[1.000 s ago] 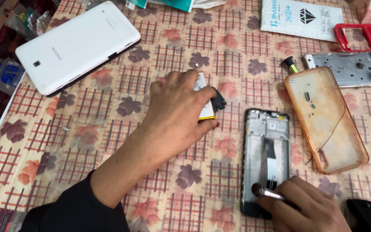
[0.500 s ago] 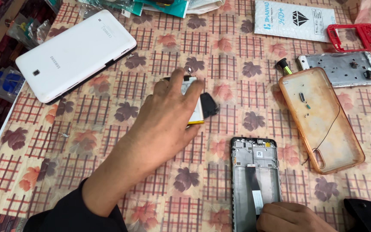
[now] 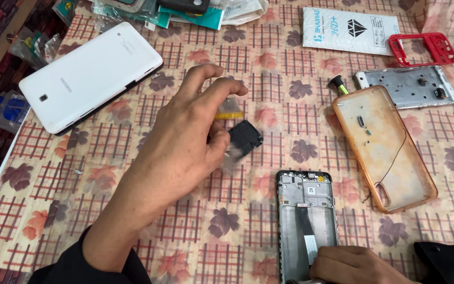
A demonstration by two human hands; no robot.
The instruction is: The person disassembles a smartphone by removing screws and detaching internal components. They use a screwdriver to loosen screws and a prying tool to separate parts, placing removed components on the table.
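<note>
Lifted now, our left hand (image 3: 185, 142) pinches a small black part (image 3: 245, 139) above the table (image 3: 38, 205); our right hand (image 3: 356, 265) presses the phone frame (image 3: 306, 210), lying lengthwise toward us.

White tablet (image 3: 88, 76) at 10 o'clock; orange phone case (image 3: 384, 147), metal plate (image 3: 405, 87), red frame (image 3: 423, 49) toward 2 o'clock.

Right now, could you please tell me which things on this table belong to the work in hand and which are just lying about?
In hand:
- left hand, its fingers on a small black part, blurred
- right hand resting on the opened phone frame

Lying about:
- white tablet
- orange phone case
- grey metal plate
- red frame
- white packet
</note>
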